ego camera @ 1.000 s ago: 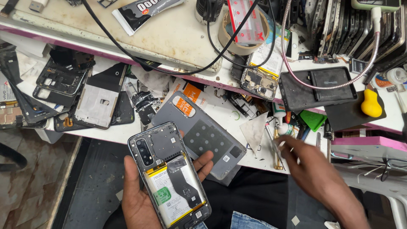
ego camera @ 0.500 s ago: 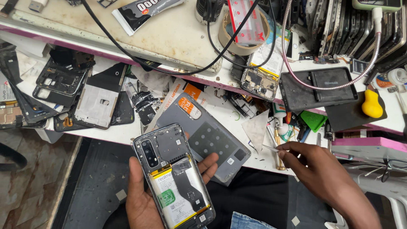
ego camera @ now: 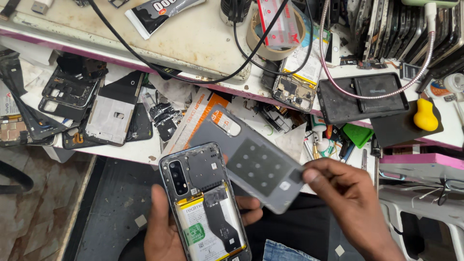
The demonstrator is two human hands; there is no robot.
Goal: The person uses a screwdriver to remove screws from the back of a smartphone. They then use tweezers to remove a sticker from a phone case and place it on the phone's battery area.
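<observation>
Left hand [ego camera: 166,232] cradles opened dark smartphone with exposed battery [ego camera: 205,203], fingers wrapped on its edges, near centre. Right hand [ego camera: 348,198] fingers pinch thin grey plastic back cover [ego camera: 251,162] at right corner, above cluttered white worktop [ego camera: 145,150]. Cover likely light, flexible, crack-prone; hold by edges.

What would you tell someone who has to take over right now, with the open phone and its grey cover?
Left hand: holds the opened phone from below, its back side up, battery and boards showing.
Right hand: its fingers pinch one edge of the grey back cover, which is lifted beside the phone, inner side up.
Nearby: the cluttered workbench carries phone frames, a tape roll and a yellow tool.
Done: the cover is off the phone.
Left: the phone is open, and the cover is neither put down nor fitted back.
</observation>
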